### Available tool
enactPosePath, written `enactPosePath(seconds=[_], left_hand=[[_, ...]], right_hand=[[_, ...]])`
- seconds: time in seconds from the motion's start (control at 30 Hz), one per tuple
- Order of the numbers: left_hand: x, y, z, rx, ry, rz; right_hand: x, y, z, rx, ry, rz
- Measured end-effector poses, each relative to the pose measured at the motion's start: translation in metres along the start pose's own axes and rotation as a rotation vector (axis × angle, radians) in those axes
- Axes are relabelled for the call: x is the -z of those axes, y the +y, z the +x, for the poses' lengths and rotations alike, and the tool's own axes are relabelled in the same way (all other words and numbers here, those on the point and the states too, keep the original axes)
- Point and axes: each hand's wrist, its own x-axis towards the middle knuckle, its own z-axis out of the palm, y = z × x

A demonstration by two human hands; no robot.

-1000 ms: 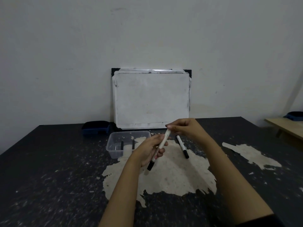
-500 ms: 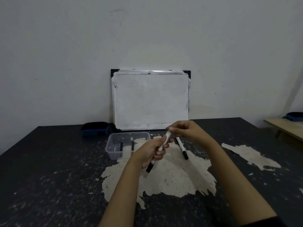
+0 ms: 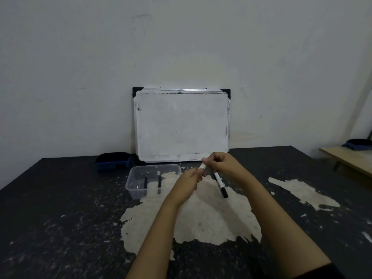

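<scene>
Both the left hand and the right hand are closed on one whiteboard marker, held in the air above the dark surface, in front of the lower edge of the whiteboard. The left hand's fingers curl round the lower barrel and hide most of it. The right hand pinches the upper end between its fingertips, so only a short white stretch of the barrel shows between the two hands, which sit almost touching. The marker tilts, its upper end toward the right hand. A second marker, white with a black end, lies flat on the surface just behind and to the right of the hands, on a large pale worn patch. To the left of the hands stands a clear plastic container, with two slim dark pieces inside; what they are is too small to tell. The whiteboard leans upright against the wall, and a dark blue eraser rests beside its lower left corner. A smaller pale patch marks the surface to the right, and at the far right edge another blue item sits on a wooden table.
</scene>
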Motion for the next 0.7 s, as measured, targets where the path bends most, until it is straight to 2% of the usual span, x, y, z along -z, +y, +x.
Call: enactPosePath(seconds=[0.13,0.3,0.43,0.7], left_hand=[[0.002,0.005,0.0,0.099,-0.209,-0.504],[0.004,0.003,-0.003,0.137,-0.32,-0.704],[0.003,0.003,-0.001,0.122,-0.278,-0.572],[-0.002,0.005,-0.001,0.05,-0.035,-0.005]], right_hand=[[0.009,-0.007,-0.006,0.075,-0.021,0.037],[0.013,-0.002,-0.009,0.044,-0.125,0.229],[0.011,-0.003,-0.005,-0.041,-0.077,0.235],[0.005,0.0,0.007,-0.305,0.058,0.167]])
